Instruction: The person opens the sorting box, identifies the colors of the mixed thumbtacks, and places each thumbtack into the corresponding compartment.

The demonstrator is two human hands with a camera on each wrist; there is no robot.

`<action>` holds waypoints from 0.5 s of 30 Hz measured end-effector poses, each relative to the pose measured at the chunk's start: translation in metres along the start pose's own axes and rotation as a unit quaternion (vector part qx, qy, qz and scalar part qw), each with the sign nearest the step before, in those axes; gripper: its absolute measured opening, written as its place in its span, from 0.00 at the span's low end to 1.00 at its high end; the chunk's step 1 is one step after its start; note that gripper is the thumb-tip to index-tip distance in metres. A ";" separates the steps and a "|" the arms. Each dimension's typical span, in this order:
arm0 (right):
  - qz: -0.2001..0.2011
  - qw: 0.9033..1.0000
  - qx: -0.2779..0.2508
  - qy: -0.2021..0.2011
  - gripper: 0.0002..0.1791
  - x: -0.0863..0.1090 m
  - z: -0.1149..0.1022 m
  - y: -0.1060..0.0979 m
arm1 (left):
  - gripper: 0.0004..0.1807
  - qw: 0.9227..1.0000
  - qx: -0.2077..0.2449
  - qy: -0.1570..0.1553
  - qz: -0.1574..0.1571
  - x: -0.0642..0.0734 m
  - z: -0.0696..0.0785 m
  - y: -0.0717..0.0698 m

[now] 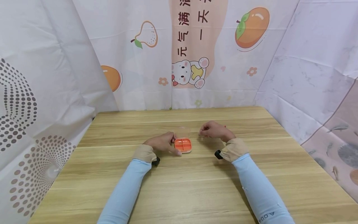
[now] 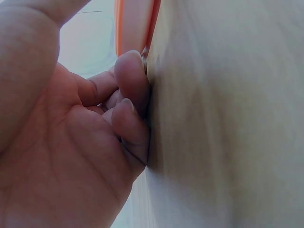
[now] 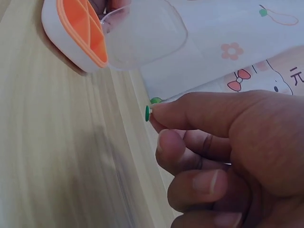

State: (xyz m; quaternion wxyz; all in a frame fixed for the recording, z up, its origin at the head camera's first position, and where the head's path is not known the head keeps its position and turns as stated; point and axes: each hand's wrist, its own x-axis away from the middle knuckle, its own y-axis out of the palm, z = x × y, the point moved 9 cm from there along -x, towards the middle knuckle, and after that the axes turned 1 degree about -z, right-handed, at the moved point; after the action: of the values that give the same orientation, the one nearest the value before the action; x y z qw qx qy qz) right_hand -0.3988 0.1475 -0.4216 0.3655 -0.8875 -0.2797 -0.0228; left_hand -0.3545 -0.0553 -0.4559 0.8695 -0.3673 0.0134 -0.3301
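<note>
Pale-blue sleeves (image 1: 126, 188) lie over the table (image 1: 190, 193); the right hand (image 1: 214, 130) pinches a small green piece (image 3: 147, 113) near the open box (image 3: 61, 46), which the left hand (image 1: 162, 143) holds at its left side; the piece, so tiny, could slip if this pinch becomes too light.

Holds the left hand (image 1: 163, 143) at the left side of a small orange box (image 1: 186, 147) with four compartments and a clear lid (image 1: 181, 132) open at the back, with the thumb by the near edge. Curls the fingers of the right hand (image 1: 214, 129) over the wooden table (image 1: 193, 189), apart from the box and to its right. Wears pale blue sleeves (image 1: 124, 193). Faces a white curtain (image 1: 139, 62) printed with fruit, flowers, a cartoon animal and sideways characters.
</note>
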 end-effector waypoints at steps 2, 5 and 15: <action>-0.005 1.000 0.004 -0.008 0.10 0.000 -0.004 0.003 | 0.38 1.000 -0.002 -0.001 -0.001 0.000 0.000 0.000; -0.008 1.000 0.013 -0.018 0.10 -0.001 -0.009 0.006 | 0.37 1.000 -0.004 0.002 -0.002 0.001 0.001 0.000; -0.004 0.999 0.025 -0.025 0.09 0.001 -0.020 0.012 | 0.35 1.000 -0.003 0.009 -0.007 0.001 0.004 0.000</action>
State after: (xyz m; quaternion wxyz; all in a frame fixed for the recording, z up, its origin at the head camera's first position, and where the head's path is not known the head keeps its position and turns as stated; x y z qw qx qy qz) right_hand -0.3886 0.1276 -0.4147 0.3807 -0.8771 -0.2928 0.0050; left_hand -0.3521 -0.0532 -0.4526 0.8657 -0.3673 0.0193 -0.3394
